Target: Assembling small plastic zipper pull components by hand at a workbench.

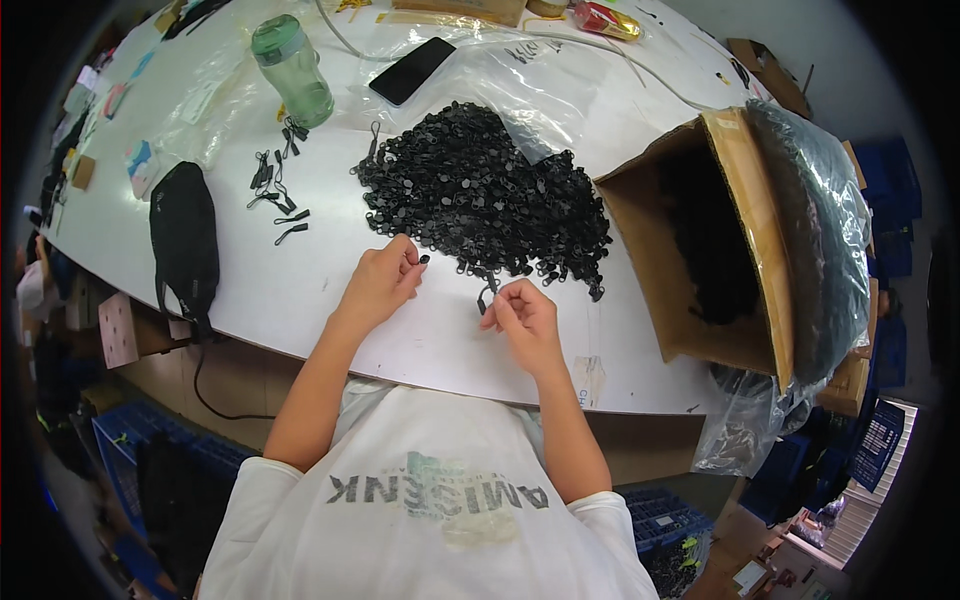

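Note:
A large heap of small black zipper sliders [470, 190] lies on the white table in front of me. My left hand [383, 283] is at the heap's near edge, fingers closed in a pinch, with one small black slider [424, 259] at the fingertips. To the right of it, my right hand [522, 318] pinches a black cord zipper pull [482, 301], its loop showing beside the fingers. The hands are apart. Several similar black cord pulls [268, 180] lie loose to the left of the heap.
A brown cardboard box [650, 230] lies on its side at the right, dark inside, with clear plastic over it. Beyond the heap are a phone [412, 72], a green bottle [292, 75] and a clear bag [560, 100]. A black pouch-like cloth item [185, 235] rests at the left edge.

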Demonstrator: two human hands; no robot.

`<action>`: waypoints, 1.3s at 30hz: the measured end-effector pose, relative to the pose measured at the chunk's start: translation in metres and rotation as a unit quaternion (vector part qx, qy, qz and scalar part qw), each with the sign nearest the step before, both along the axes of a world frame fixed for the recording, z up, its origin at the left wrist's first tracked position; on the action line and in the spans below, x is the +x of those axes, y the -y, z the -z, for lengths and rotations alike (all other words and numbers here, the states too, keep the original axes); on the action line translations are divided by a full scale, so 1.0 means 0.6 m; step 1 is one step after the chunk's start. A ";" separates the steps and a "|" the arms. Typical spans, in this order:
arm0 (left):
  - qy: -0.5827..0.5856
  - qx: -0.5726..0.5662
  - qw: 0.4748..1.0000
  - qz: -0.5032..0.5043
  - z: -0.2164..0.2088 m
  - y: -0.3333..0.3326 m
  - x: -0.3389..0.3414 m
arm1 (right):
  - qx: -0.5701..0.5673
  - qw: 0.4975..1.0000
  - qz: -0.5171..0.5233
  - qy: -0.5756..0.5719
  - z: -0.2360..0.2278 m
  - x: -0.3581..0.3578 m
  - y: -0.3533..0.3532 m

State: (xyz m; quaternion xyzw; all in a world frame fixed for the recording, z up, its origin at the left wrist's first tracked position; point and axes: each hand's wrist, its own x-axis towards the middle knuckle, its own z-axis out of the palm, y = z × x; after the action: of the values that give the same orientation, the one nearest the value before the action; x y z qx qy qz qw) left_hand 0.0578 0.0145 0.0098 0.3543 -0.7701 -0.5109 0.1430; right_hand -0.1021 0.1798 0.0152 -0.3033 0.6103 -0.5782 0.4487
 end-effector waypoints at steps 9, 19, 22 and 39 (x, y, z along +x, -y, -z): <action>-0.041 -0.060 0.996 0.041 -0.002 -0.003 -0.004 | 0.031 0.999 -0.004 -0.032 -0.032 -0.006 -0.056; -0.053 0.136 0.988 0.046 -0.047 -0.021 -0.013 | -0.060 0.905 -0.100 -0.409 -0.039 -0.017 -0.047; -0.057 0.142 0.987 0.057 -0.048 -0.025 -0.013 | -0.106 0.910 -0.013 -0.399 -0.040 -0.009 -0.042; -0.058 0.003 0.995 0.085 -0.037 -0.053 -0.026 | 0.036 0.865 -0.073 -0.495 -0.034 0.044 0.002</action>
State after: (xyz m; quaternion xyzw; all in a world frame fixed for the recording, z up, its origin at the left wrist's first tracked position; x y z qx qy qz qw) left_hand 0.0421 0.0464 0.0320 0.2577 -0.7863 -0.5434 0.1418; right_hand -0.0757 0.1783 0.0359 -0.5771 0.7484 -0.2955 0.1395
